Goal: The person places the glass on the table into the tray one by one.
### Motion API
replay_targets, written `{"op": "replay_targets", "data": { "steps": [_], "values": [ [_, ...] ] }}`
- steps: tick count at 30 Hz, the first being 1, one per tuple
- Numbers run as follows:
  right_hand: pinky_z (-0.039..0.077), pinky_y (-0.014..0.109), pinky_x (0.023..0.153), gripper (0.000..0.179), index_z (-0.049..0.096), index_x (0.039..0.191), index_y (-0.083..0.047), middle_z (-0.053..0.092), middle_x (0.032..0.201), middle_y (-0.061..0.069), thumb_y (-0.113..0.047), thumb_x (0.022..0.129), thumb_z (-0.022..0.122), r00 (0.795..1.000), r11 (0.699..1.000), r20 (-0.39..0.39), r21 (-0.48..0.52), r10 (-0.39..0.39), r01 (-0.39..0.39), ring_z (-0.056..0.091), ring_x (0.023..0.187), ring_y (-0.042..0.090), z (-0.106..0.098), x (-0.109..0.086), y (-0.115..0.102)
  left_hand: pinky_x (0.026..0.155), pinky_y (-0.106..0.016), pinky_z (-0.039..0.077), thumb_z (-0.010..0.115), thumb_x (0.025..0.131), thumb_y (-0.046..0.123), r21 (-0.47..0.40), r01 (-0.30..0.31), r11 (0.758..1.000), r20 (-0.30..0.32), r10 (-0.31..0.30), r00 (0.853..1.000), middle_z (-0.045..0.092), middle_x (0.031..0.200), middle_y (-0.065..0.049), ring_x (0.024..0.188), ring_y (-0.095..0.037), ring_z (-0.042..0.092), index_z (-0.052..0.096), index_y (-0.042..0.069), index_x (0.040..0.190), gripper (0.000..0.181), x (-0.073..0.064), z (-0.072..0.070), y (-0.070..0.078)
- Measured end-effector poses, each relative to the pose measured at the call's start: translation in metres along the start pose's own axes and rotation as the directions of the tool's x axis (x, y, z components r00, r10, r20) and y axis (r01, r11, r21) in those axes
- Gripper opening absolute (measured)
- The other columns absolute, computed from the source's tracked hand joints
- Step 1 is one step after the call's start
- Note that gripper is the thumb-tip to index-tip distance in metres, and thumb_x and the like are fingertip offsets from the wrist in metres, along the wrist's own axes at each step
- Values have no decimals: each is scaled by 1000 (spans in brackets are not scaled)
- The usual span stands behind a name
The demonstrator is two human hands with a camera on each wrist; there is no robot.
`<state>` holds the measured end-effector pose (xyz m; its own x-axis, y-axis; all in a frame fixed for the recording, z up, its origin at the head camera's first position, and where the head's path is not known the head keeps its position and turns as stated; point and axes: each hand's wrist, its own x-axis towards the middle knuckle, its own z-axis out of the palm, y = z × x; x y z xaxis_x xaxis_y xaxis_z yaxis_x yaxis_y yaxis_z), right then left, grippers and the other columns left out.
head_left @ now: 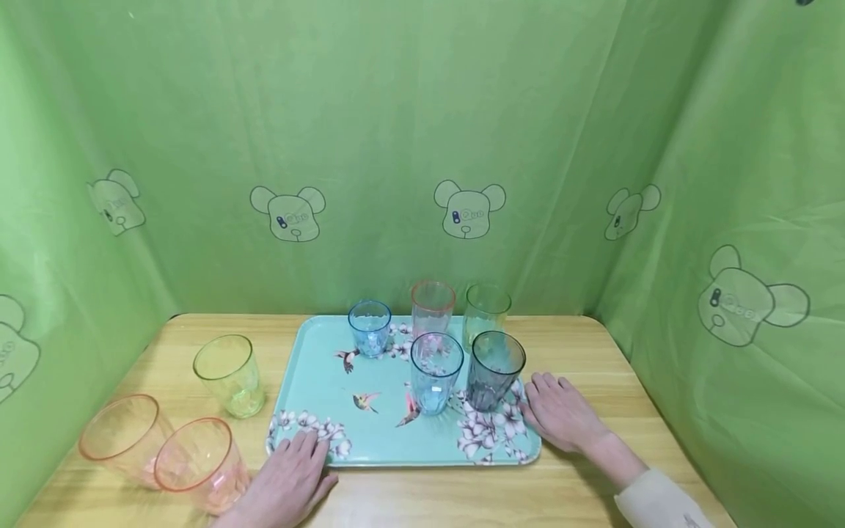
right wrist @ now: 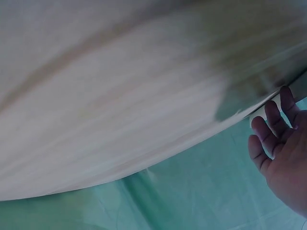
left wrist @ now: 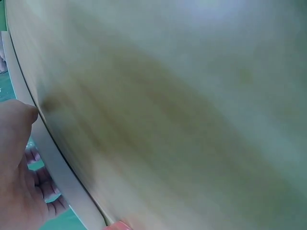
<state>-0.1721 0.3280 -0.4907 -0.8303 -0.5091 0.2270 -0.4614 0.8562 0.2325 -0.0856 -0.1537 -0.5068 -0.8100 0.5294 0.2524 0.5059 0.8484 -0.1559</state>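
A light turquoise tray (head_left: 317,381) with flowers and birds lies on the wooden table. My left hand (head_left: 290,480) rests at its front-left edge, fingers reaching over the rim; in the left wrist view the thumb (left wrist: 17,120) is near the rim on the table side. My right hand (head_left: 560,411) touches the tray's right edge, its fingers loosely bent in the right wrist view. Standing on the tray are a small blue-rimmed glass (head_left: 371,334), a pink glass (head_left: 432,308), a green glass (head_left: 487,312), a light blue glass (head_left: 436,381) and a grey glass (head_left: 491,378).
Left of the tray stand a yellow-green glass (head_left: 231,378) and two orange-pink glasses, the rear one (head_left: 122,440) and the front one (head_left: 205,469), which is close to my left wrist. Green curtains (head_left: 383,147) with bear faces enclose the table (head_left: 422,499) at the back and sides.
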Motion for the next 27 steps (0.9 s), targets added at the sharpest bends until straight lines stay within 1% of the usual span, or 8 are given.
{"op": "replay_targets", "data": {
  "steps": [4, 7, 11, 13, 16, 20, 23, 27],
  "values": [
    [42, 36, 72, 24, 52, 88, -14, 45, 85, 1, -31, 100, 62, 1000, 1000, 9, 13, 9, -9, 43, 80, 17, 1, -1, -1, 83, -39, 55, 66, 98, 53, -37, 39, 999, 65, -36, 997, 65, 112, -9, 100, -20, 61, 65, 8, 121, 51, 0, -7, 2],
    [43, 36, 73, 24, 52, 88, -14, 45, 85, 1, -31, 100, 62, 1000, 1000, 6, 18, 11, -11, 43, 80, 17, 1, -1, -1, 86, -40, 55, 68, 97, 51, -60, 73, 996, 64, -69, 996, 64, 110, -7, 100, -20, 61, 64, 10, 115, 45, 1, -15, 3],
    [44, 37, 74, 23, 51, 88, -14, 45, 85, 1, -30, 100, 63, 1000, 1000, 0, 17, 10, -10, 44, 80, 17, 1, -1, 0, 81, -38, 51, 71, 95, 52, -59, 77, 995, -13, -78, 997, 57, 98, -1, 92, -16, 54, 59, 16, 103, 39, 0, -27, 1],
    [44, 37, 74, 23, 51, 88, -14, 45, 86, 1, -31, 100, 62, 1000, 1000, 1, 16, 10, -10, 44, 80, 17, 1, -1, 0, 84, -38, 54, 73, 94, 52, -45, 68, 997, -77, -71, 995, 60, 100, -2, 94, -17, 58, 61, 15, 103, 40, -1, -33, 0],
    [45, 37, 74, 23, 52, 89, -14, 46, 86, 1, -31, 101, 62, 1000, 1000, 10, 21, 11, -11, 44, 81, 17, 0, 0, 0, 91, -40, 57, 74, 91, 53, -42, 69, 997, -160, -74, 984, 68, 108, -7, 102, -21, 65, 66, 10, 109, 47, -3, -44, -1],
    [45, 37, 74, 23, 52, 89, -14, 46, 86, 1, -31, 101, 62, 1000, 1000, 16, 28, 6, -7, 44, 81, 16, 0, -1, -1, 89, -39, 60, 68, 93, 61, -62, 80, 995, -279, -94, 956, 71, 112, -9, 103, -23, 68, 69, 6, 117, 60, -9, -56, -3],
    [44, 36, 74, 23, 52, 89, -14, 45, 86, 0, -31, 101, 62, 1000, 1000, 13, 27, 1, -1, 43, 81, 16, 0, -1, -1, 86, -40, 59, 53, 100, 68, -87, 79, 993, -385, -107, 917, 72, 111, -10, 101, -24, 68, 69, 6, 121, 68, -14, -59, -5],
    [44, 37, 75, 23, 51, 89, -14, 45, 86, 0, -31, 101, 62, 1000, 1000, 13, 27, 0, 0, 43, 81, 16, 0, -1, 0, 89, -43, 55, 31, 106, 71, -114, 62, 991, -471, -109, 875, 73, 115, -15, 103, -29, 69, 67, 3, 128, 80, -18, -62, -8]
  ]
}}
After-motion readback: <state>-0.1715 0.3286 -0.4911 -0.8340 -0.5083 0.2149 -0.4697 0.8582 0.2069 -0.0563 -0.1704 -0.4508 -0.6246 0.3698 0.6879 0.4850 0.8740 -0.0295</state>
